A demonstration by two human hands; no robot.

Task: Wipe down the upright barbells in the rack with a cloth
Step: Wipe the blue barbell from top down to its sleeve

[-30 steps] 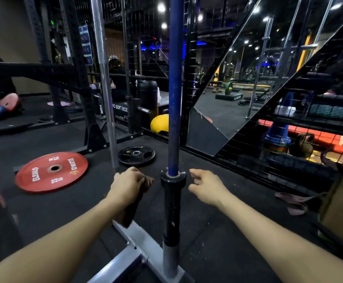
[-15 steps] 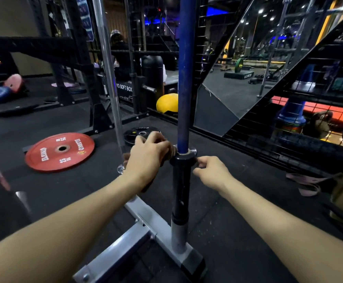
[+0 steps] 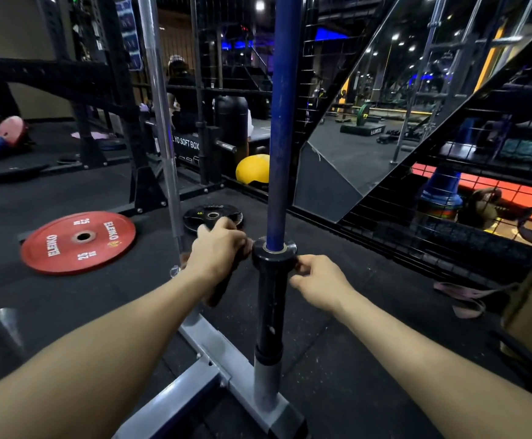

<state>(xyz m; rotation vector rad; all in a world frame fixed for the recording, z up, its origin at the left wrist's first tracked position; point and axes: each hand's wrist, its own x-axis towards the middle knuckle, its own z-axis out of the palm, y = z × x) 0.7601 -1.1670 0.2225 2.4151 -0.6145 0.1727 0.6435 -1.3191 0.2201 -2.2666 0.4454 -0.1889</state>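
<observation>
Two weight plates lie flat on the black rubber floor (image 3: 337, 359) of your gym, a red plate (image 3: 78, 240) and a small black plate (image 3: 209, 215), with a wire fence (image 3: 448, 242) behind. Your grey rack (image 3: 207, 346) holds a blue barbell (image 3: 282, 122) and a silver barbell (image 3: 160, 122) upright. Your left hand (image 3: 218, 251) grips a dark cloth (image 3: 222, 288) against the blue barbell's black collar (image 3: 274, 253), while your right hand (image 3: 317, 282) pinches the collar's other side.

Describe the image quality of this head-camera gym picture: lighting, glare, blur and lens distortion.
Head view: dim overall, with small ceiling lights blown out to glare; wide-angle distortion bends the silver barbell and stretches the forearms; the red plate is slightly soft; the left hand, its dark cloth and the blue barbell read clearly.
</observation>
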